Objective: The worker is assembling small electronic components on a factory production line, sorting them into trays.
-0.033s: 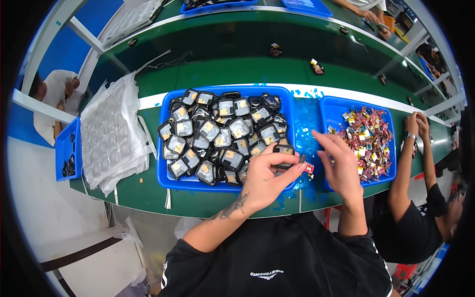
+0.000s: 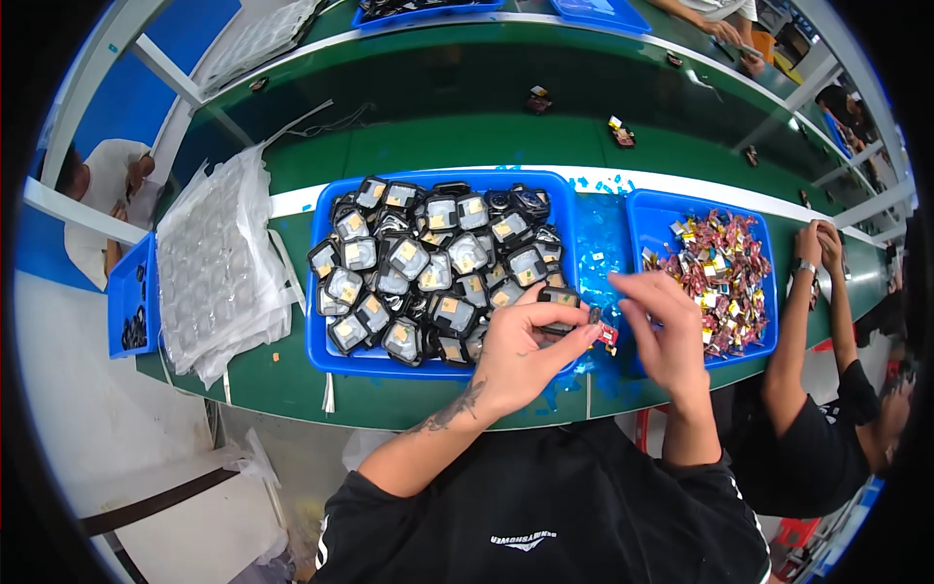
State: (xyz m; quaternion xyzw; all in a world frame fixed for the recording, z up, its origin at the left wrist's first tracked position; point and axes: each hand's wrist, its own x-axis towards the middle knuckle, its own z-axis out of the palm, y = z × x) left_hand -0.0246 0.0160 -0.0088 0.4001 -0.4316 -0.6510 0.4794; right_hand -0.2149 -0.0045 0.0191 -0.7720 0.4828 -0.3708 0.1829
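My left hand is closed on a small black rounded-square case, like a watch body, at the right edge of a large blue tray. A small red circuit board with a yellow patch sticks out by its thumb tip; whether it is joined to the case I cannot tell. My right hand hovers just right of it, fingers apart and nothing visible in them. Several similar black cases with clear windows and tan patches fill the large tray.
A second blue tray at right holds a heap of red boards. Blue scraps litter the strip between trays. Stacked clear plastic trays lie at left. A co-worker's hands are at far right. Loose parts lie beyond.
The fingers of my right hand have bent slightly and dipped a little. My left hand and the case in it stay in place.
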